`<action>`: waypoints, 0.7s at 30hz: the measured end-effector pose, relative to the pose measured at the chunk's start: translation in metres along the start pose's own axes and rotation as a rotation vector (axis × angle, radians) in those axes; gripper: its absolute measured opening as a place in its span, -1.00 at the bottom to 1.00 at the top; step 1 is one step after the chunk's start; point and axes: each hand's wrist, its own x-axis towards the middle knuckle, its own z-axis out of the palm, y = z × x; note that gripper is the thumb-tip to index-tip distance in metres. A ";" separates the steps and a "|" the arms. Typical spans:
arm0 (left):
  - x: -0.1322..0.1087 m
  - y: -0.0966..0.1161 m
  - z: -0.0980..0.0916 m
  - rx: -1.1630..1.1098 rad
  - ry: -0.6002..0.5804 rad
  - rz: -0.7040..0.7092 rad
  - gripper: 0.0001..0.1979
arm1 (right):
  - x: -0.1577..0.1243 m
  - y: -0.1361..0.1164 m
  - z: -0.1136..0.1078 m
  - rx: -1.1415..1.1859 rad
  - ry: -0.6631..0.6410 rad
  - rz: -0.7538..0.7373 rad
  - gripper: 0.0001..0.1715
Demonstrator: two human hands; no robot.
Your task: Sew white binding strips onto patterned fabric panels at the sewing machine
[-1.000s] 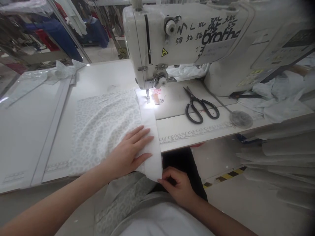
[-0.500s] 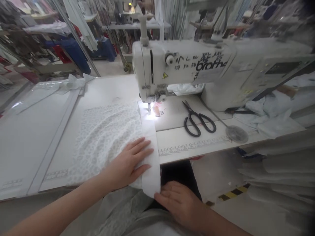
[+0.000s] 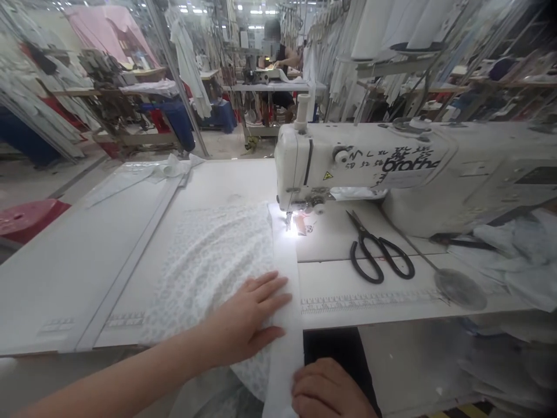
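Note:
A pale leopard-print fabric (image 3: 204, 255) lies on the sewing table, with a plain white fabric strip (image 3: 285, 255) along its right edge. The strip's far end is beneath the lit presser foot (image 3: 288, 219) of a white sewing machine (image 3: 361, 157). My left hand (image 3: 255, 313) rests flat on the fabric and strip, fingers apart, pointing right. At the table's front edge, my right hand (image 3: 328, 389) is closed on the strip's near right edge; its fingers curl over and the lower part is cut off by the frame.
Black-handled scissors (image 3: 376, 247) lie right of the needle. A printed ruler (image 3: 361, 302) runs along the front edge. A round grey disc (image 3: 460, 288) and crumpled pale cloth (image 3: 517, 255) are farther right. Behind, a person (image 3: 278, 58) sits at another machine.
The view has tilted up, so the table and machine sit lower and farther right in the picture. My left hand remains flat on the fabric; my right hand still grips the strip.

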 end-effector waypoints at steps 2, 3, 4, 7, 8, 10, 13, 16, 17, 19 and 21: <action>0.005 -0.005 -0.001 0.002 -0.001 -0.006 -0.51 | 0.003 0.007 -0.001 -0.002 0.001 0.007 -0.71; 0.008 -0.008 -0.002 0.007 0.001 -0.006 -0.51 | 0.007 0.010 -0.003 0.000 -0.023 0.022 -0.74; 0.011 -0.012 -0.003 0.013 0.004 -0.004 -0.51 | 0.012 0.013 -0.006 0.004 -0.054 0.043 -0.76; 0.024 -0.026 -0.008 0.033 0.027 0.018 -0.50 | 0.030 0.021 -0.015 0.035 -0.132 0.103 -0.78; 0.028 -0.031 -0.010 0.039 0.037 0.028 -0.50 | 0.035 0.023 -0.018 0.044 -0.152 0.127 -0.78; 0.036 -0.040 -0.015 0.053 0.059 0.048 -0.50 | 0.044 0.028 -0.021 0.055 -0.164 0.168 -0.78; 0.044 -0.046 -0.018 0.075 0.078 0.068 -0.51 | 0.054 0.037 -0.022 0.072 -0.177 0.245 -0.78; 0.047 -0.040 -0.014 0.074 0.083 -0.015 -0.58 | 0.062 0.048 -0.024 0.094 -0.199 0.310 -0.79; 0.047 -0.037 -0.013 0.067 0.084 -0.057 -0.60 | 0.065 0.052 -0.025 0.100 -0.201 0.327 -0.79; 0.048 -0.035 -0.011 0.054 0.083 -0.110 -0.60 | 0.070 0.060 -0.027 0.116 -0.203 0.359 -0.77; 0.050 -0.038 -0.012 0.054 0.080 -0.111 -0.59 | 0.076 0.069 -0.029 0.132 -0.214 0.388 -0.77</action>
